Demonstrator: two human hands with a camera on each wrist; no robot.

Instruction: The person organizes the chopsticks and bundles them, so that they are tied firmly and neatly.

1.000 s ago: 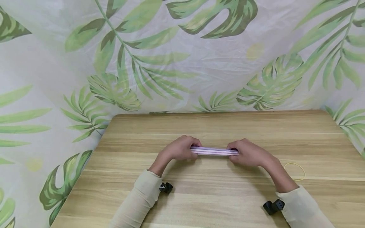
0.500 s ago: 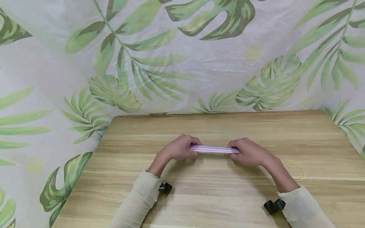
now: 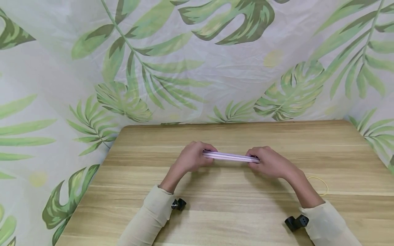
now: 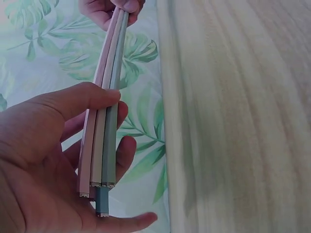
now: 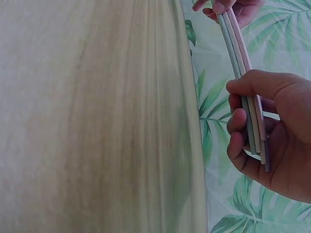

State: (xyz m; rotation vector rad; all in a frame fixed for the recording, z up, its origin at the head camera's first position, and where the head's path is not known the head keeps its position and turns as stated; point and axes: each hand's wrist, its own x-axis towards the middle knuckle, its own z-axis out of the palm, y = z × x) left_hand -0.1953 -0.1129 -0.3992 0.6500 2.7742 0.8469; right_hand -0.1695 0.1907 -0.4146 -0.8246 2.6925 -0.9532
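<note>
1. Left hand, stick bundle and right hand had all shifted slightly towards the far edge of the worktop over the last second. Whether this was a lift, a push away or both could not be told.
2. At the left, the hand's grip was narrow, pinching its end of the bundle with the thumb across it and fingers curled behind. That end had moved a little more than the other, so the bundle sloped slightly, its left end nearer the far edge.
3. Between the hands, the bundle was held above the middle of the worktop, touching only the hands. In the left wrist view its ends were uneven: the pink stick reached past its neighbours and the blue-grey stick further still. The shift seemed to have carried the bundle along without evening those ends.
4. At the right, the other hand's grip was just as narrow, pinching the opposite end; neither hand had let go.
5. Furthest right, the yellow loop had stayed on the worktop, just beside the right forearm, towards the right edge.
</note>
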